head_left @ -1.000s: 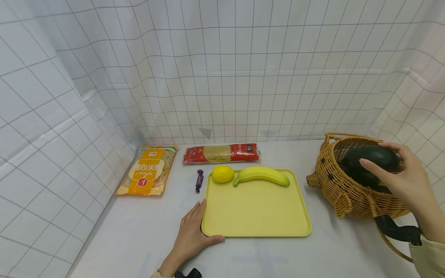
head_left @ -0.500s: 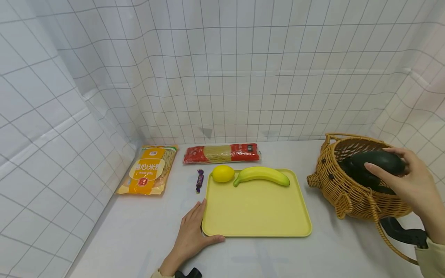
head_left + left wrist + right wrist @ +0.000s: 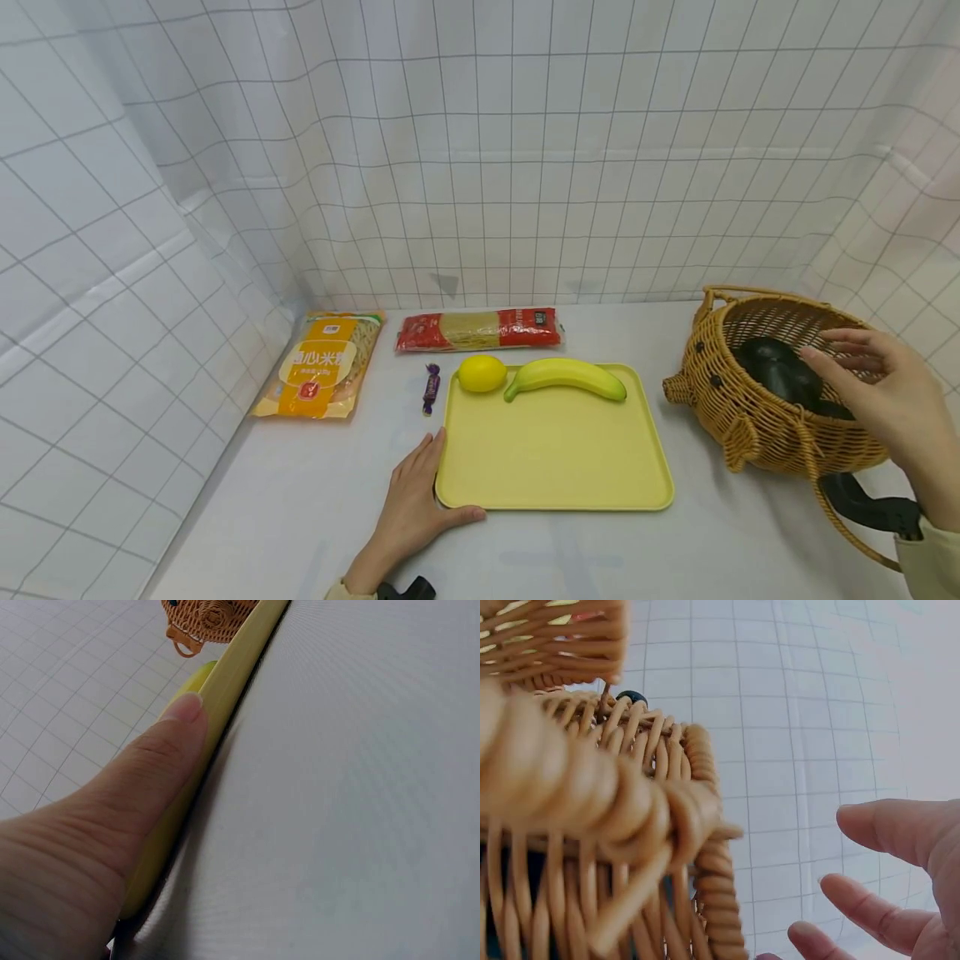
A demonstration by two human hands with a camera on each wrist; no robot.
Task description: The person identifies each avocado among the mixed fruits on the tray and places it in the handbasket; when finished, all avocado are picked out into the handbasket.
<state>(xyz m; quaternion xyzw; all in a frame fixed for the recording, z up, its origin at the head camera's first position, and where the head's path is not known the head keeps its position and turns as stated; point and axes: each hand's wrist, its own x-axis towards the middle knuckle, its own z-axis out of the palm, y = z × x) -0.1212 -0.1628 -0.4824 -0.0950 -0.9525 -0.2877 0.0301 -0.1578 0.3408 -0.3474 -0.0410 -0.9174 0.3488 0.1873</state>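
My right hand (image 3: 896, 387) hangs over the right side of a wicker basket (image 3: 757, 437) shaped like an animal, its fingers spread and holding nothing. Inside the basket lies a glossy dark green rounded thing (image 3: 780, 371), whose kind I cannot tell. In the right wrist view the fingertips (image 3: 855, 825) stand apart above the woven rim (image 3: 720, 900). My left hand (image 3: 411, 508) rests at the near left corner of a yellow tray (image 3: 555, 458), thumb along the front edge and fingers along the left side. A lemon (image 3: 482, 373) and a banana (image 3: 566, 377) lie along the tray's far edge.
Behind the tray lies a red noodle packet (image 3: 480, 330). A purple wrapped candy (image 3: 431, 390) sits left of the tray, and an orange food bag (image 3: 318, 367) lies farther left. The basket's rope handle (image 3: 840, 525) loops over the table. Gridded white cloth (image 3: 525, 167) surrounds the table.
My right hand has let go of the large dark green oval thing, which has dropped down into the basket. The hand has shifted slightly right. My left hand and the tray stay put.
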